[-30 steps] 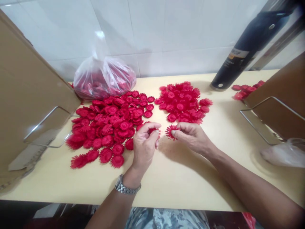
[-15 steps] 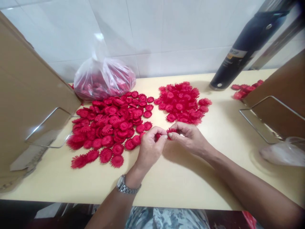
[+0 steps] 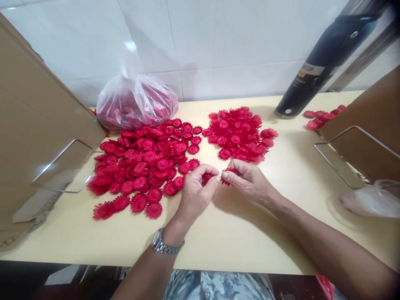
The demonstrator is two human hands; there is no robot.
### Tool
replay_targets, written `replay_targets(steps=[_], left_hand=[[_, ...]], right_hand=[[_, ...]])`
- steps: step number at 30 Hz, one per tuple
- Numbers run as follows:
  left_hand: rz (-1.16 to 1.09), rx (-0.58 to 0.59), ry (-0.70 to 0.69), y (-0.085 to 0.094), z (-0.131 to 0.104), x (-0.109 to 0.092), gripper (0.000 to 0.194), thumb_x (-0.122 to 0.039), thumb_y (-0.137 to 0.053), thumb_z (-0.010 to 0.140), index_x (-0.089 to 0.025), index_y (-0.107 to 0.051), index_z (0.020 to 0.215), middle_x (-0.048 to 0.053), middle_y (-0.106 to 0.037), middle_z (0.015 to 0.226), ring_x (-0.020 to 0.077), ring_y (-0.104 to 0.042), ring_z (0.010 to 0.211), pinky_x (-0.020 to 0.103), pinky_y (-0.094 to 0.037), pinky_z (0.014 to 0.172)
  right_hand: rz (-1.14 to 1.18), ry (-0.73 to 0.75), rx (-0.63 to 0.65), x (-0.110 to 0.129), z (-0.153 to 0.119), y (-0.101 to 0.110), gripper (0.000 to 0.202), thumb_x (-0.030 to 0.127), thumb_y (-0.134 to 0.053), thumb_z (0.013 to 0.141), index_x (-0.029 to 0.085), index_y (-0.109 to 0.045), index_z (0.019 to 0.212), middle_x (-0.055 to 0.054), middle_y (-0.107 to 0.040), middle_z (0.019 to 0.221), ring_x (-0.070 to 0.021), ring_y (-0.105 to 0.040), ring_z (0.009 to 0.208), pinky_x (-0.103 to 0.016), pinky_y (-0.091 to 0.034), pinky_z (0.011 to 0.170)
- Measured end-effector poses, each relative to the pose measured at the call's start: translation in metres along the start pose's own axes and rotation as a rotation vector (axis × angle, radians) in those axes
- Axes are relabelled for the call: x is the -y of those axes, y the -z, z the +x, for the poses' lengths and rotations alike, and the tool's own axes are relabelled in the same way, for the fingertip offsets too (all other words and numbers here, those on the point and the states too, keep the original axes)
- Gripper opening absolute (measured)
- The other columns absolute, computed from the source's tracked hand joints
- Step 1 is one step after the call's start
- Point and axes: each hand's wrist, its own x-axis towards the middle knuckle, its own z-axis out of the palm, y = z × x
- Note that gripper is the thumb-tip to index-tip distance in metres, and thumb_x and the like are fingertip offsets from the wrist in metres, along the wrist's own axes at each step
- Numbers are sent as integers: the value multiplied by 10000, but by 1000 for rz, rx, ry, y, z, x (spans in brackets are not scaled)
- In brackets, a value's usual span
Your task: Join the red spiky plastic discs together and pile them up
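Observation:
Above the table my two hands face each other, fingertips nearly meeting. A red fringed piece, like a small artificial flower (image 3: 228,176), is pinched between the thumb and fingers of my right hand (image 3: 251,181). My left hand (image 3: 198,191) is also closed in a pinch, with some red material (image 3: 207,178) showing behind its thumb; its shape is mostly hidden by the fingers. Left of my hands spreads a large pile of red fringed flowers (image 3: 140,160). Just beyond my hands lies a smaller, looser pile of red flowers (image 3: 236,133).
A tied clear bag of red pieces (image 3: 137,104) stands against the tiled wall. Cardboard boxes (image 3: 40,116) with wire handles (image 3: 59,166) flank both sides. At the back right a dark bottle (image 3: 315,71) stands near a few red flowers (image 3: 323,118). A clear plastic bag (image 3: 371,200) lies far right.
My right hand's fingertips have drawn slightly apart from the left ones, and the red flower in them has turned a little and shows more. The piles look the same.

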Motion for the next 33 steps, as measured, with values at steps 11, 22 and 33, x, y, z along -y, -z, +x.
replay_targets(steps=[11,22,33], left_hand=[[-55,98,-45,-2,3,-4,73,-163,-611,735,-157,-630,665,-25,-571,607,84,-485,589,203,-390,571],[-334,-211,76,-4,4,3,130,-147,-592,636,-165,-519,530,-70,-404,453,50,-345,422,201,-245,423],[-54,-118,46,7,23,-24,126,-203,-590,701,-178,-509,607,-60,-442,488,57,-376,417,192,-267,401]], right_hand=[[281,-12,160,3,2,1,458,598,-586,740,170,-474,620,34,-444,566,-86,-391,542,-234,-303,512],[561,-21,-15,-3,7,-5,286,408,-665,691,193,-497,604,29,-477,548,-108,-438,530,-266,-369,548],[-562,120,-487,7,10,66,184,275,-498,826,191,-578,684,-17,-539,624,-130,-458,552,-275,-354,545]])
